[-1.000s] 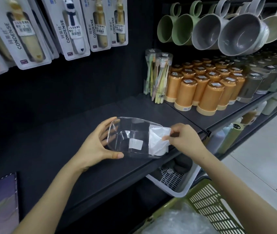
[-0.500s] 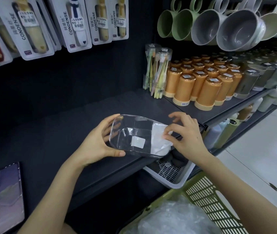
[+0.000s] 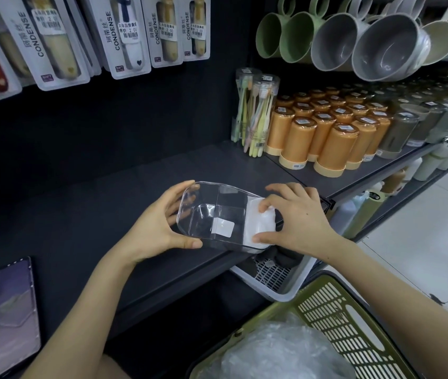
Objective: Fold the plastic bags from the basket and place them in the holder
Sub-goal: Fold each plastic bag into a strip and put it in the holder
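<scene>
Nearest, at the lower right, a green mesh basket [image 3: 350,328] is holding a heap of crumpled clear plastic bags [image 3: 280,354]. At the near left, a phone [image 3: 1,318] in a purple case is lying on the dark shelf [image 3: 86,209]. Just beyond the green basket, a white slatted basket [image 3: 285,281] is sticking out from under the shelf edge.

Above the shelf's front edge, the left hand [image 3: 157,224] is gripping the left end of a clear plastic holder [image 3: 209,214], thumb along its near side and fingers behind it. The right hand [image 3: 298,218] is curling its fingers over a folded white bag [image 3: 261,224] that is sitting in the holder's right end, thumb at the near edge.

Farther back on the right, tubes of toothbrushes [image 3: 255,113] and rows of orange canisters [image 3: 326,132] are standing. Above them, green and grey mugs [image 3: 354,42] are hanging, and carded packs [image 3: 124,36] are hanging at the far left.
</scene>
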Demonstrator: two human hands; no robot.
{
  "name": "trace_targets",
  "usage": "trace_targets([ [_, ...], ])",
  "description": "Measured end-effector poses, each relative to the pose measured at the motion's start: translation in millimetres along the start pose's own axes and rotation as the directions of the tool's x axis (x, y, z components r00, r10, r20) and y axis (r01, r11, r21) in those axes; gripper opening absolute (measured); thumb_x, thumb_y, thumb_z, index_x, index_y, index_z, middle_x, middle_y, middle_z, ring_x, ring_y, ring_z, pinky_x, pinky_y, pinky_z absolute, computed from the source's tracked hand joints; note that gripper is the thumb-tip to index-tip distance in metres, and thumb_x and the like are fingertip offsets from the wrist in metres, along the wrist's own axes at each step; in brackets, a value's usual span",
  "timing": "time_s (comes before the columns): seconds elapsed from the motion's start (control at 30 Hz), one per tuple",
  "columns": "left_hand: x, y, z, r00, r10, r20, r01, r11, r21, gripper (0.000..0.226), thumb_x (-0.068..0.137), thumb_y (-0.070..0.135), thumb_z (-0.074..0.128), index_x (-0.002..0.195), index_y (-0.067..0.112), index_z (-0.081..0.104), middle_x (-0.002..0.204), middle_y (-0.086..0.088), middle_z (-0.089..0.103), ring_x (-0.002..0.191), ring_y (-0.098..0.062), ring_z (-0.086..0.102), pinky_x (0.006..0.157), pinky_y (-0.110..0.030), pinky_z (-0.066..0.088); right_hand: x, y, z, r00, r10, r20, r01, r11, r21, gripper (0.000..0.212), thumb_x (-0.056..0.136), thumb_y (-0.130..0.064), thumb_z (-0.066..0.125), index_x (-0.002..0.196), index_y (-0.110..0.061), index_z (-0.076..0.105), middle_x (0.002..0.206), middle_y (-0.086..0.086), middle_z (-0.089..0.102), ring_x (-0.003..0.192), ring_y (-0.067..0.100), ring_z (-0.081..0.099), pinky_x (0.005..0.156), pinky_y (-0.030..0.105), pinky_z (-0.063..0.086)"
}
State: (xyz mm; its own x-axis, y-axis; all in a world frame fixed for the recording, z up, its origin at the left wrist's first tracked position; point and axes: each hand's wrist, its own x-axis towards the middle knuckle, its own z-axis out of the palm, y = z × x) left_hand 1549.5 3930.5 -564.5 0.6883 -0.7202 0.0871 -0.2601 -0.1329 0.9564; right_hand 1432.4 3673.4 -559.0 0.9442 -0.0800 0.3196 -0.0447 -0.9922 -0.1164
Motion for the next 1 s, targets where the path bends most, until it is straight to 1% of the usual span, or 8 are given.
trace_targets([
  [0.17,0,2,0,1.0,-0.003,-0.004,0.003,1.0,0.006,0.112,0.043,0.013,0.096,0.137,0.034,0.039,0.141,0.017,0.047,0.132,-0.001,0.044,0.109,-0.032,0.041,6,-17,7,0.998,0.015,0.067,-0.007,0.993,-0.118,0.064,0.052,-0.07,0.055,0.09,-0.021,0.068,0.129,0.005,0.059,0.115,0.034,0.053,0.091,0.049,0.034],
  [0.27,-1,3,-1,1.0,0.005,-0.009,-0.005,1.0,0.012,0.107,0.047,0.006,0.091,0.136,0.036,0.04,0.142,0.017,0.047,0.132,-0.001,0.043,0.109,-0.033,0.04,9,-24,6,0.989,0.045,0.144,-0.017,0.981,-0.194,0.069,0.066,-0.066,0.064,0.119,-0.022,0.062,0.148,0.003,0.04,0.133,0.029,0.036,0.102,0.046,0.022],
  [0.37,-1,4,-2,1.0,0.0,-0.014,0.0,1.0,0.017,0.105,0.049,0.003,0.089,0.135,0.037,0.039,0.141,0.016,0.047,0.132,0.0,0.044,0.109,-0.031,0.041,11,-27,3,0.976,0.07,0.208,-0.015,0.967,-0.253,0.07,0.073,-0.066,0.062,0.129,-0.026,0.053,0.155,0.001,0.027,0.139,0.025,0.024,0.107,0.045,0.017],
  [0.5,-2,4,-2,1.0,-0.007,-0.008,0.007,1.0,0.008,0.106,0.05,-0.003,0.087,0.137,0.033,0.038,0.141,0.015,0.047,0.132,0.0,0.044,0.109,-0.03,0.041,9,-17,-8,0.936,0.094,0.338,-0.112,0.993,0.035,0.051,0.081,-0.059,0.063,0.123,-0.03,0.057,0.16,0.0,0.018,0.145,0.022,0.018,0.112,0.046,0.013],
  [0.6,-2,5,-3,1.0,-0.007,-0.004,0.007,1.0,0.008,0.106,0.052,-0.008,0.086,0.137,0.031,0.038,0.142,0.014,0.046,0.132,0.0,0.044,0.109,-0.03,0.041,5,-7,-10,0.963,0.081,0.256,-0.121,0.983,0.141,0.042,0.081,-0.062,0.06,0.114,-0.037,0.066,0.158,-0.004,0.026,0.144,0.02,0.021,0.111,0.043,0.013],
  [0.7,-2,5,-3,1.0,-0.01,-0.005,0.01,1.0,0.001,0.106,0.053,-0.011,0.086,0.137,0.031,0.038,0.141,0.015,0.047,0.131,0.001,0.044,0.108,-0.028,0.041,2,-7,-2,0.998,0.02,0.065,-0.024,0.998,0.052,0.062,0.064,-0.078,0.048,0.103,-0.036,0.07,0.145,-0.004,0.047,0.131,0.024,0.041,0.099,0.041,0.022],
  [0.83,-2,5,-3,1.0,-0.009,-0.006,0.009,1.0,-0.001,0.106,0.053,-0.012,0.085,0.139,0.028,0.038,0.141,0.015,0.047,0.131,0.002,0.044,0.108,-0.026,0.041,1,-12,5,0.991,-0.054,-0.124,0.053,0.998,-0.016,0.053,0.066,-0.073,0.056,0.096,-0.029,0.06,0.129,0.001,0.058,0.114,0.026,0.051,0.09,0.039,0.027],
  [1.0,-3,3,-3,1.0,-0.004,-0.002,0.004,1.0,-0.003,0.106,0.053,-0.01,0.086,0.139,0.028,0.038,0.141,0.016,0.046,0.131,-0.001,0.044,0.108,-0.027,0.041,3,-17,17,0.998,-0.027,-0.063,0.024,0.999,-0.043,0.046,0.065,-0.067,0.05,0.089,-0.032,0.067,0.128,0.005,0.06,0.112,0.033,0.056,0.089,0.043,0.029],
])
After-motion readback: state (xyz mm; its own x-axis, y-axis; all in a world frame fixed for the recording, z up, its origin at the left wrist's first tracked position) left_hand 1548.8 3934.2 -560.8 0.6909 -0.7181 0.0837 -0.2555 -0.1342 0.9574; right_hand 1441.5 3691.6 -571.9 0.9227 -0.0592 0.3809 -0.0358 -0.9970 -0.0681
